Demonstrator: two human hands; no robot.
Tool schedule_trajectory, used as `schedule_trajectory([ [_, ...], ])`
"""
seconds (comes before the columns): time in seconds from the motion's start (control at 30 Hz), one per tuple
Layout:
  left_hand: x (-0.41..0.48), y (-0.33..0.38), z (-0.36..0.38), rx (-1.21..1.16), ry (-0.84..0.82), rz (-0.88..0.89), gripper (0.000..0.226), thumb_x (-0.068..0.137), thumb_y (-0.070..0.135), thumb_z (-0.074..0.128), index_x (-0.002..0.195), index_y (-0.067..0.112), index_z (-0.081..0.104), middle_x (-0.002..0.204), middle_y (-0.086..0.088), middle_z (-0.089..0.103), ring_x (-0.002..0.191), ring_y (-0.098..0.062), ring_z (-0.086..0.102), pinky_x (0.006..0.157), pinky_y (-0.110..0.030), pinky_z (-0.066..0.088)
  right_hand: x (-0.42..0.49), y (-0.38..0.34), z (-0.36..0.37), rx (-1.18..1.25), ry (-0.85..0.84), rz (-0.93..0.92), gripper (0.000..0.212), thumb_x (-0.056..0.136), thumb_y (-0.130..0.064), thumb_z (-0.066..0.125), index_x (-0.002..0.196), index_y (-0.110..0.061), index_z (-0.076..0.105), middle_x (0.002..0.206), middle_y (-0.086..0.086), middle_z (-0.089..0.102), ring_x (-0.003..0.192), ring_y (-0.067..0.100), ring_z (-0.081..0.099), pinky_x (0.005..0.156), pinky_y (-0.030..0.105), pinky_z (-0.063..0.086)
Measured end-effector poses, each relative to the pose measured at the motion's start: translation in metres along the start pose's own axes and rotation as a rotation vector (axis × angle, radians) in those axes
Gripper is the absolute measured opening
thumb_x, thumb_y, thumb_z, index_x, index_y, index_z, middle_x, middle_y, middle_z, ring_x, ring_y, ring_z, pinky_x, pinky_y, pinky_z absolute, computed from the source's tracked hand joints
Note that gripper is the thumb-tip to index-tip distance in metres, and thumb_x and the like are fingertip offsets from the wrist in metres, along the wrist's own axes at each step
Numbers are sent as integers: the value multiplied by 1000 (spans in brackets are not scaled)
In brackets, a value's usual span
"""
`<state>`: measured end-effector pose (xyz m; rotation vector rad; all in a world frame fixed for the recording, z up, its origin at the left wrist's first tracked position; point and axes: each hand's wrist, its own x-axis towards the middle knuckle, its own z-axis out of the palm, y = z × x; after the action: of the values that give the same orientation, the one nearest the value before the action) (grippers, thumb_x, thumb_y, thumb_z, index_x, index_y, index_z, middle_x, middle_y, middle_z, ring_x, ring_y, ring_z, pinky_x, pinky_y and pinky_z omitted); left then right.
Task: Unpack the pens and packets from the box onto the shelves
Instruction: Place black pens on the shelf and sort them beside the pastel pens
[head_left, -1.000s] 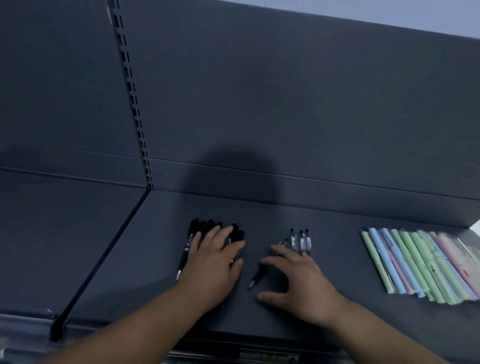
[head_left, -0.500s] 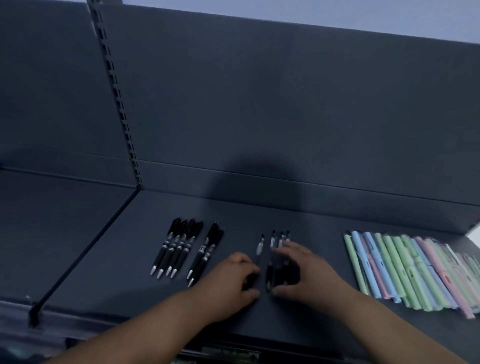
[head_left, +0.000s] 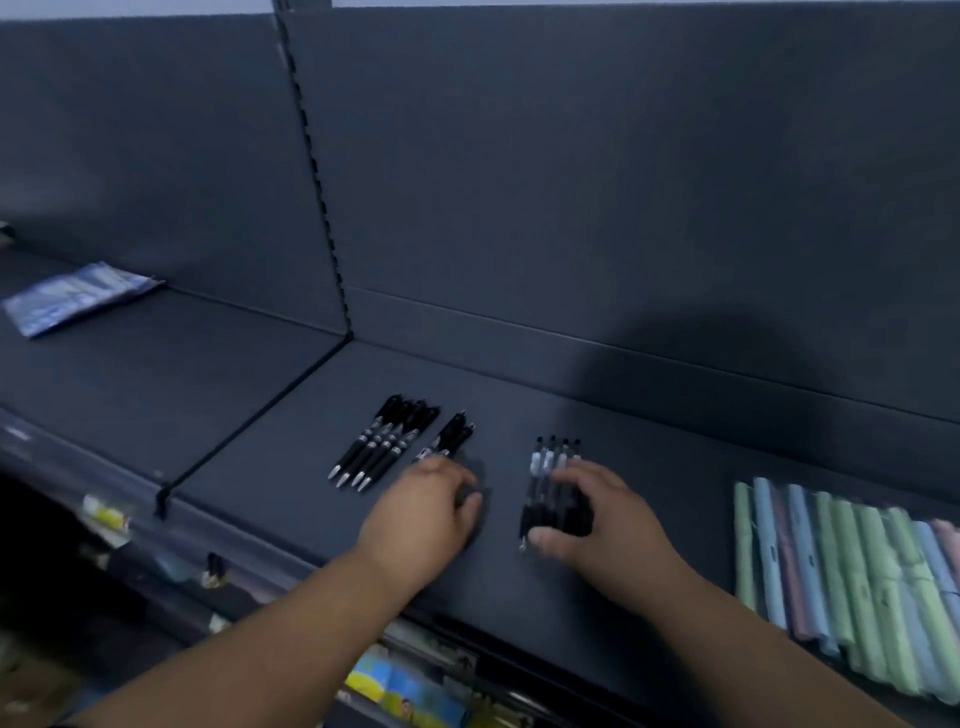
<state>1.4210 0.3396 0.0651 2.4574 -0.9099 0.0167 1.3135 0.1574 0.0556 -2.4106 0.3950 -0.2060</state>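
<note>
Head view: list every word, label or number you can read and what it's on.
None can be read.
Black pens: white barrel print, too blurred.
Grey-topped pens gripped by right hand: nothing legible.
Blue packet: print too blurred.
Shelf-edge labels: too blurred.

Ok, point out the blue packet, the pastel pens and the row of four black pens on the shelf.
blue packet (head_left: 78, 299): head view, middle of its face.
pastel pens (head_left: 852, 582): head view, middle of the row.
four black pens (head_left: 383, 444): head view, the barrels' printed bands.
</note>
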Motion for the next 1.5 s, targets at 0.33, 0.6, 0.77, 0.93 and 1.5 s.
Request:
schedule_trajectory([
  [0.33,-25,-30,-26,-110,-90,-25,25,92,20,59,116,15,64,120,0,55,110,-11,53,91,-5,30,-11,-59,33,-50,94,-150,34,85,-32,70,117,-28,59,129,-17,44,115,-6,40,91,-4,19],
  [0.6,-131,-138,-106,-58,110,-161,25,90,26,58,115,23,63,112,7,55,99,-10,58,92,-18,41,-20,-175,118,-105,-82,-167,41,89,-37,65,128,-29,53,128,-13,50,108,4,53,90,15,41],
  [0.77,-239,-260,-171,90,130,-404,43,88,32,58,130,25,54,127,3,49,114,-16,52,100,-23,38,-28,-273,221,-202,-287,-296,54,83,-41,66,132,-26,50,128,-5,52,119,14,53,98,22,39],
  [0.93,-367,-362,-218,165,41,-676,49,87,35,58,135,27,47,134,2,45,122,-20,48,99,-24,39,-49,-341,331,-302,-549,-373,57,80,-44,68,131,-25,51,123,1,56,111,14,55,90,17,38],
  [1.5,-503,-530,-272,170,35,-1260,60,91,42,55,145,29,34,152,3,29,132,-17,39,106,-29,38,13,-504,561,-491,-973,-610,59,88,-45,61,140,-27,39,136,-1,45,119,15,49,94,24,43],
])
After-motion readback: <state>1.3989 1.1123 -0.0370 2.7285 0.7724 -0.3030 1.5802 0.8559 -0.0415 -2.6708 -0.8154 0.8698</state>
